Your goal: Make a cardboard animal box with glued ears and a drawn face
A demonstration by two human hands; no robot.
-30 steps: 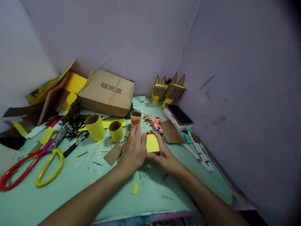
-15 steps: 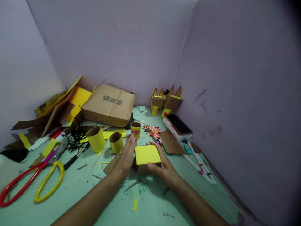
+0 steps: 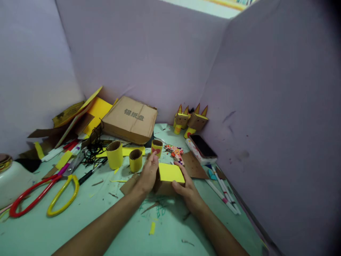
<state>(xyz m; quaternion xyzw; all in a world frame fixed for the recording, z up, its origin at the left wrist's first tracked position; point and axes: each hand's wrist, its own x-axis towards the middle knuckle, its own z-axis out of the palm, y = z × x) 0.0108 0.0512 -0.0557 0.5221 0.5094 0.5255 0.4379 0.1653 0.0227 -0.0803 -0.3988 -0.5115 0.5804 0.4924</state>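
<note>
My right hand (image 3: 188, 186) grips a small cardboard box (image 3: 166, 187) with a yellow paper top (image 3: 171, 172); its thumb presses the front face and its fingers wrap the right side. Flat along the box's left side lies my left hand (image 3: 147, 176), fingers stretched out; whether the palm touches the box I cannot tell. Just beyond the left fingertips stands a small yellow cardboard tube (image 3: 157, 145) bearing a red heart. To the left are two more yellow tubes, a tall one (image 3: 114, 156) and a shorter one (image 3: 135, 161). A cardboard scrap (image 3: 128, 186) lies under the left wrist.
Big scissors (image 3: 64, 195) with red and yellow handles lie at left, near a white jar (image 3: 14, 181). Behind are a flat cardboard box (image 3: 130, 119) and tangled black cord (image 3: 94, 145). At right are a phone (image 3: 204, 145), markers (image 3: 223, 190) and horned cardboard figures (image 3: 195, 121).
My left hand has come off the box's yellow top to its left side, uncovering the top. The right hand keeps its hold. The view has shifted, bringing the white jar into sight.
</note>
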